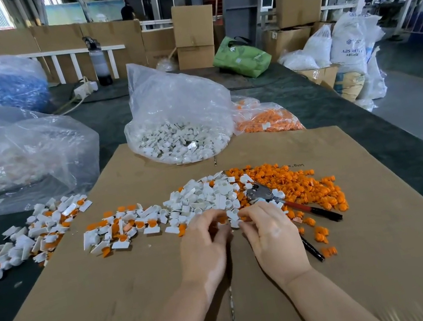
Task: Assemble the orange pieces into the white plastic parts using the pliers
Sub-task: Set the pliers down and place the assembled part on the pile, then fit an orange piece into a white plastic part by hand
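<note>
1. On the flattened cardboard sheet (361,247) covering the desk (321,101), both hands are brought together at the near edge of the loose parts.
2. An orange piece (222,219) is pinched by the curled fingers of the left hand (205,243).
3. A white plastic part (233,217) is pinched between the fingertips of the right hand (271,232), just beside the orange piece; whether the two parts are touching cannot be told.
4. A heap of white plastic parts (202,196) is spread just beyond the hands, and a heap of orange pieces (301,181) lies to its right.
5. The pliers (264,193) are lying on the border between those two heaps, metal head toward the far side, red-and-black handles pointing toward the near right; one handle is partly hidden beneath the right hand.
6. White parts with orange pieces in them (121,230) are scattered to the left, some on the cardboard and some on the desk itself.
7. A clear bag of white parts (181,137) is standing at the far edge of the cardboard, with a bag of orange pieces (265,119) just beside it on the right.
8. A crumpled clear bag (23,156) is seen at the left of the desk.
</note>
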